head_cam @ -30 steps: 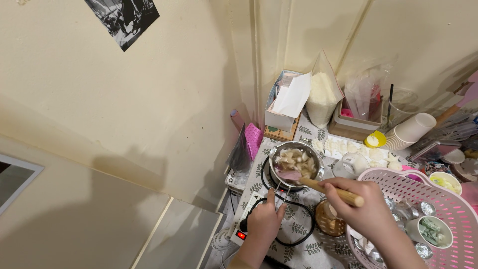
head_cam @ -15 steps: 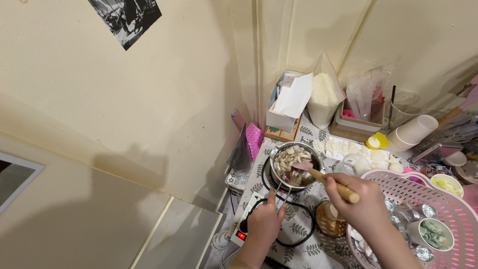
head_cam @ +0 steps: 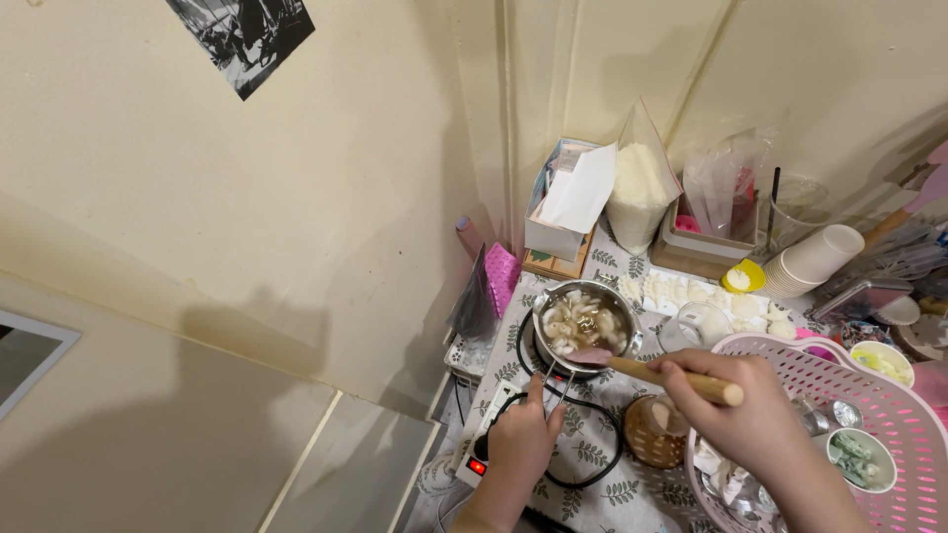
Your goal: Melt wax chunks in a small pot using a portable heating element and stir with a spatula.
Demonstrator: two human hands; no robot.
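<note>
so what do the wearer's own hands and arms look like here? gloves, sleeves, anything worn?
Both hands are bare: no gloves on the left hand or the right hand. No rings, watch or bracelets show on either. The forearms that enter from the bottom edge are bare too, with no sleeve or cuff in view. Nails look short and unpainted, though they are small in the head view.

A tabletop [head_cam: 592, 464] under a white leaf-patterned cloth carries a black hotplate [head_cam: 523, 347], a pink perforated plastic basket [head_cam: 839, 380], a stack of white paper cups [head_cam: 810, 262] and an open cardboard box [head_cam: 558, 222].
</note>
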